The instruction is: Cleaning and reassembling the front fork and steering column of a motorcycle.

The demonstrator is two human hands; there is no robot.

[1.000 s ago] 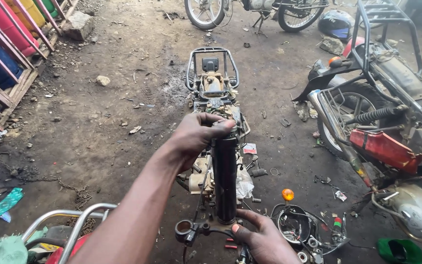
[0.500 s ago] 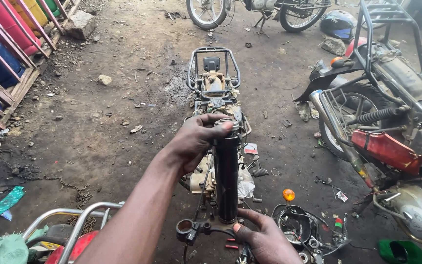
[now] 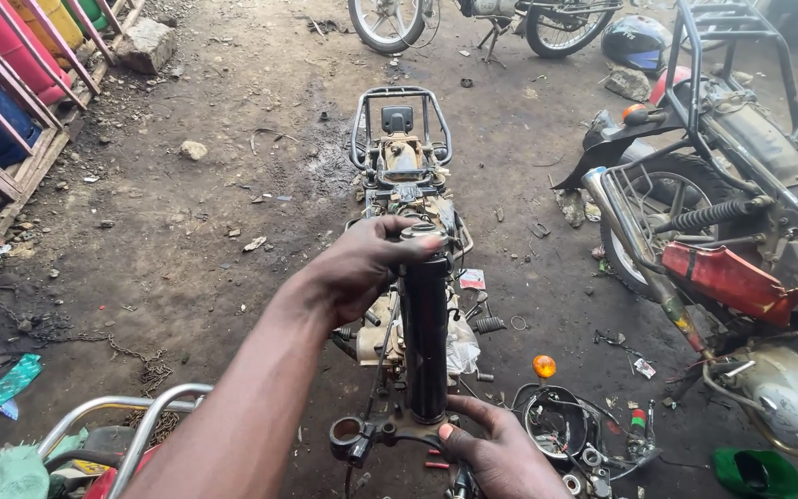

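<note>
A stripped motorcycle frame (image 3: 404, 176) lies on the dirt ahead of me, rear rack at the far end. A black cylindrical fork tube (image 3: 425, 346) stands up in front of it. My left hand (image 3: 362, 268) wraps around the tube's top end. My right hand (image 3: 501, 448) grips the metal bracket (image 3: 362, 436) at the tube's base, fingers curled over it.
A second motorcycle with a red tank (image 3: 741, 277) and rear rack stands at the right. Loose parts, an orange indicator lens (image 3: 544, 366) and a headlamp shell (image 3: 561, 425) lie near my right hand. Coloured drums behind a rail (image 3: 2, 92) are at left. Another bike's wheel (image 3: 385, 18) is at the top.
Both hands keep their grip on the fork tube and bracket. The view has shifted only slightly.
</note>
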